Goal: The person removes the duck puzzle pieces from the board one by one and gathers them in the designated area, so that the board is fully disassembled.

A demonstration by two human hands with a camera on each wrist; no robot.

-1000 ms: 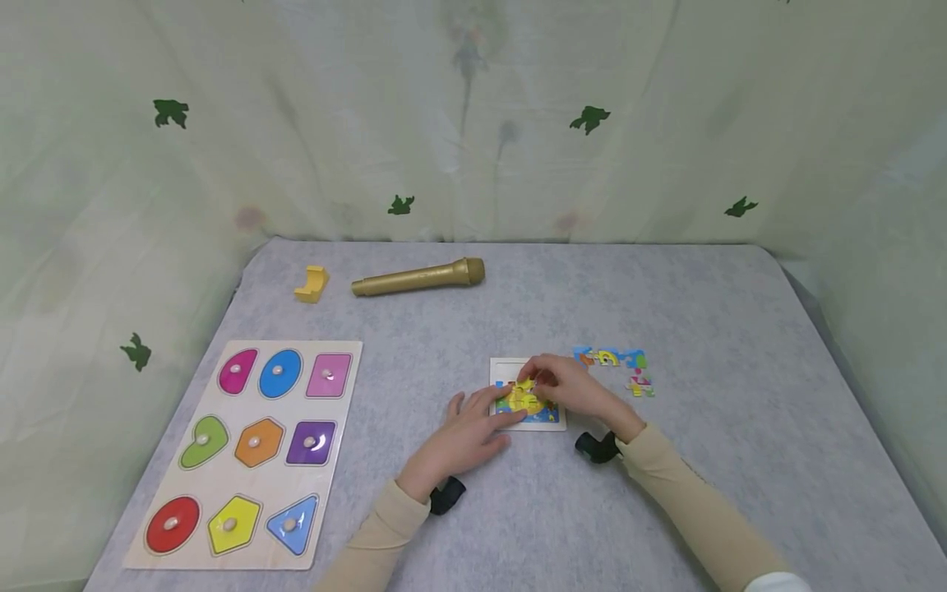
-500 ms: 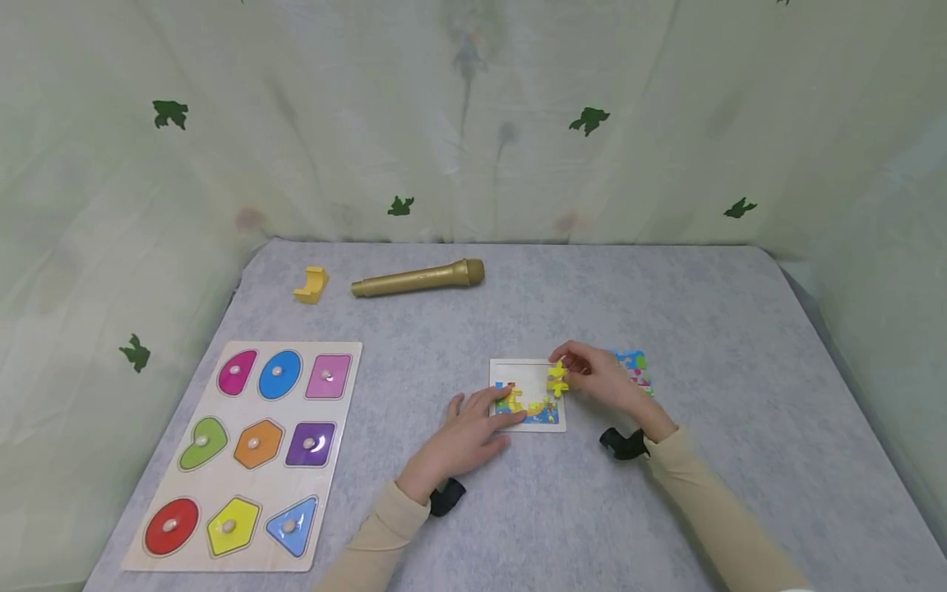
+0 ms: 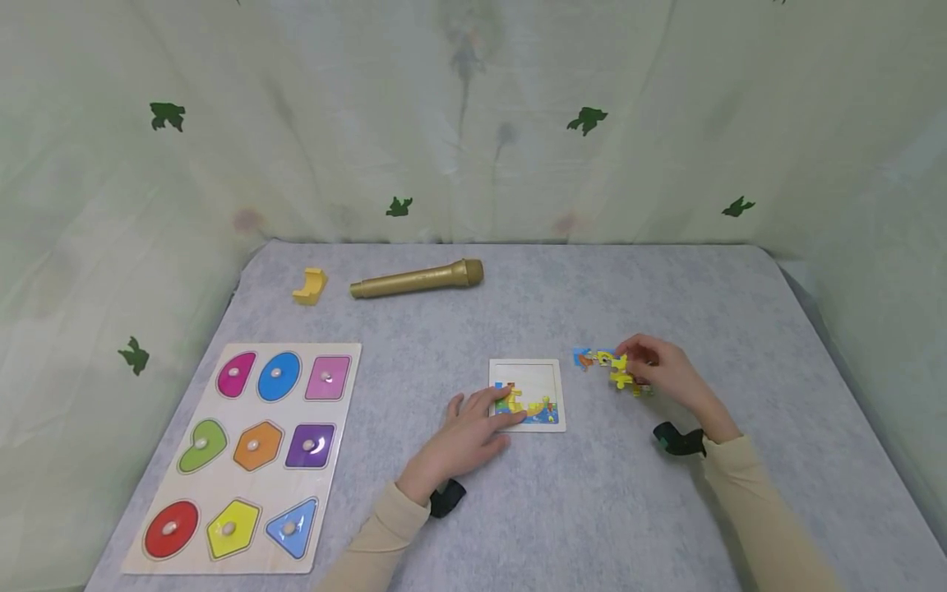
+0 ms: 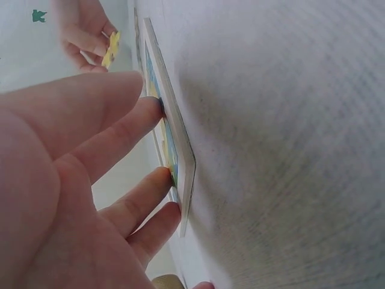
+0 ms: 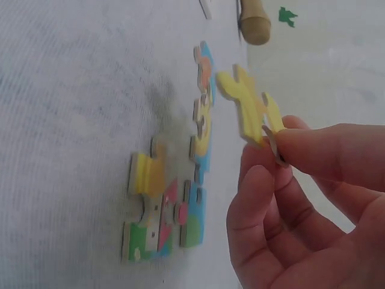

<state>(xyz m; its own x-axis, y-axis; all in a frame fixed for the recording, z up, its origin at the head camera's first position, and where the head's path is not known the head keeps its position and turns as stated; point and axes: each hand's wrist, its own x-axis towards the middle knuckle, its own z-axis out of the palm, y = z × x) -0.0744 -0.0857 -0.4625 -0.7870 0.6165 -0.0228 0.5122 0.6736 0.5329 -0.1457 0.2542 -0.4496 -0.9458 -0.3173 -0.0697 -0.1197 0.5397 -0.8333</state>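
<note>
My right hand [image 3: 669, 374] pinches a yellow jigsaw puzzle piece [image 5: 246, 105] between thumb and fingers, held up on edge. It is over the loose puzzle pieces [image 3: 588, 358], which lie in a bent row to the right of the small puzzle board [image 3: 536, 374]. Blue, yellow, pink and green patches show on them in the right wrist view. My left hand [image 3: 462, 436] rests with extended fingertips on the near left part of the board. Placed pieces [image 3: 543, 413] fill the board's lower and left part, while its upper right shows bare white.
On the left lies a large wooden shape board [image 3: 277, 526] with knobbed, coloured shapes. A gold microphone [image 3: 416, 279] and a small yellow curved block [image 3: 310, 286] are at the back of the table. Pale curtains rise behind and at the sides.
My right hand has lifted the yellow puzzle piece out of the board and carried it right, above the loose pieces. The left hand has stayed on the board.
</note>
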